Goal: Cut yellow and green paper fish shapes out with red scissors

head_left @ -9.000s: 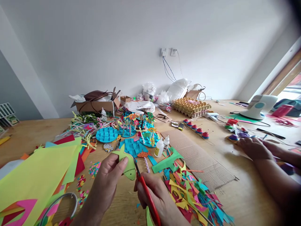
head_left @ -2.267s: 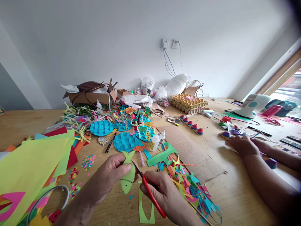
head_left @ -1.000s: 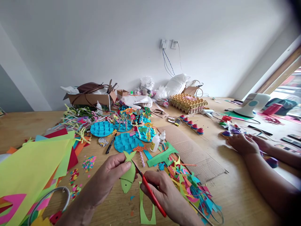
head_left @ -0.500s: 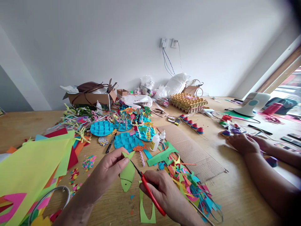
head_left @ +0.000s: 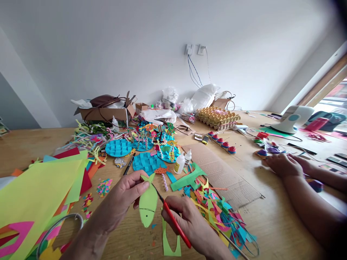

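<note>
Between thumb and fingers, my left hand pinches a light-green paper fish by its tail. The fish hangs head down, with a drawn eye and a curved line across its head. Red-handled scissors are in my right hand, their blades pointing up and left along the fish's right edge near the tail. Under my right hand, a green paper offcut with a rounded cut-out lies on the table. Just beyond my hands are an orange paper fish and a purple twisted strip.
Coloured paper sheets are stacked at left. Paper scraps lie at right beside a cardboard sheet. Glue bottles, a black marker and blue discs stand or lie ahead. Another person's hands work at far right.
The paper fish has tilted to face me more fully, its head swinging slightly down and right. My grip on it and on the scissors stays the same. The view has shifted slightly.
</note>
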A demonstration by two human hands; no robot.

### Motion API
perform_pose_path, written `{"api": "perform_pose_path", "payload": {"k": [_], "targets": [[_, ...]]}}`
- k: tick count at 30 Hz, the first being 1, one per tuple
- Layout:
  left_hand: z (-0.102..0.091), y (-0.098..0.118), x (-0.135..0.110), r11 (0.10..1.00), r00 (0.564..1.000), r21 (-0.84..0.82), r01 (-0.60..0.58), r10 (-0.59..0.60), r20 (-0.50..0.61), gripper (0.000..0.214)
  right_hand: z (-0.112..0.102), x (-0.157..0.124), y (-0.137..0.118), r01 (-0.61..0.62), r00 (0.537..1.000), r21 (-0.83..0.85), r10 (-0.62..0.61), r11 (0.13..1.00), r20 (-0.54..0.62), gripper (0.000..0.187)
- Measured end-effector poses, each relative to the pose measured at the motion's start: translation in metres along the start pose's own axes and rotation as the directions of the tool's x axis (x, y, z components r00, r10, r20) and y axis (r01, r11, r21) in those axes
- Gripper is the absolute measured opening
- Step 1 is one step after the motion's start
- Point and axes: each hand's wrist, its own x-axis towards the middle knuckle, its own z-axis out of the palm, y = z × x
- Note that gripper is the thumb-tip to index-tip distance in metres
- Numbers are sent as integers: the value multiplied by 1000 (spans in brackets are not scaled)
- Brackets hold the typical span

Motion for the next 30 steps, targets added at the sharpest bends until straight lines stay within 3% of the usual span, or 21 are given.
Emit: {"api": "perform_pose_path", "payload": {"k": [10, 15, 24, 30], "targets": [[9, 0, 1, 982, 998, -189, -16, 3, -66, 16, 21, 0, 16, -70, 997, 325, 72, 943, 6, 27], [11, -3, 0, 987, 993, -151, -44, 27, -112, 13, 24, 3, 10, -74, 997, 361, 76, 930, 8, 34], [20, -9, 2, 955, 993, -298, 3, -38, -113, 16, 27, 3, -8, -98, 991, 388, 124, 917, -44, 45], [18, -9, 2, 979, 994, -202, 12, -33, -100, 14, 30, 5, -4, -60, 992, 438, 102, 897, -73, 46]]}}
